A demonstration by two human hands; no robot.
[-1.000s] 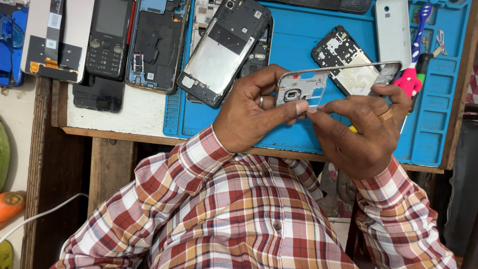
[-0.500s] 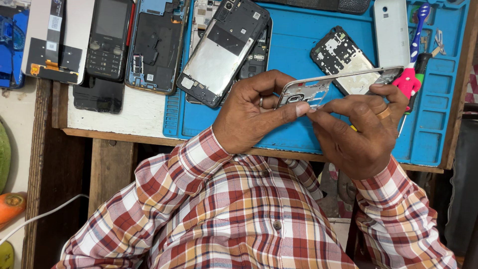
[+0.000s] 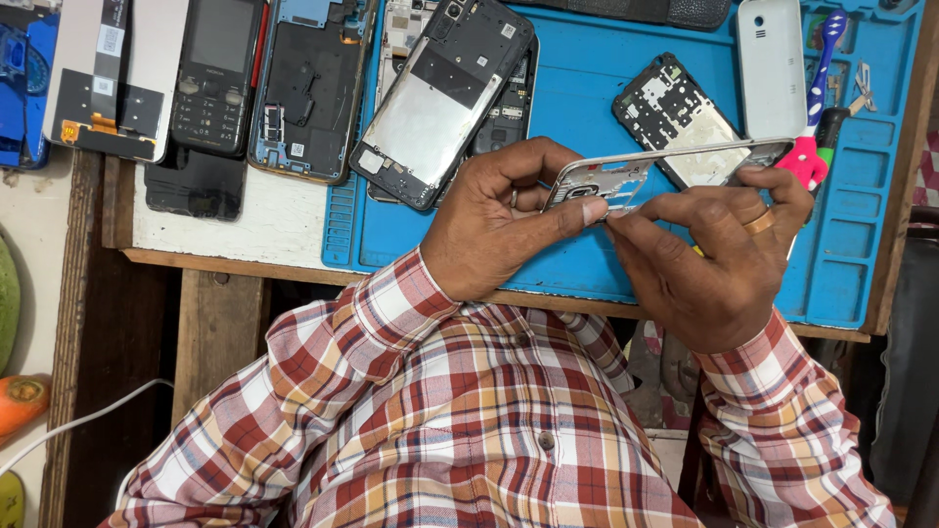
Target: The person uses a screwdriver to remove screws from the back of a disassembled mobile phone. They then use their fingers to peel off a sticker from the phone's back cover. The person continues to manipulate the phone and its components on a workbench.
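We hold a thin silver phone frame (image 3: pixel 626 181) between both hands just above the near edge of the bench (image 3: pixel 245 220), and most of the risk sits right at our fingertips. Our left hand (image 3: pixel 499 220) is curled closed on the frame's left end, thumb pressed along its lower edge by the camera cutout, while our right hand (image 3: pixel 709 259) is pinched shut on the same frame a little to the right of that thumb, its ringed finger hooked over the far end. The two grips meet almost in one spot, so if we push or twist unevenly there, we judge that the slim rail between them could bend or crack. Something yellow shows just under the right hand, but we cannot tell what it is. The frame hangs over our lap rather than the blue work mat (image 3: pixel 587 88), so a slip would likely send it, or any small part loosened from it, down past our checked shirt (image 3: pixel 460 420) to the floor. Just beyond the right hand lies a bare circuit board (image 3: pixel 675 117), with a pink-handled brush (image 3: pixel 817 117) close to the right; a sudden jerk could knock either. Beyond the left hand rests an opened phone body (image 3: pixel 440 103), tilted across other parts, which a stray knuckle could nudge. Farther left sit a dark keypad phone (image 3: pixel 215 73) and another opened phone shell (image 3: pixel 308 88), well apart from us.
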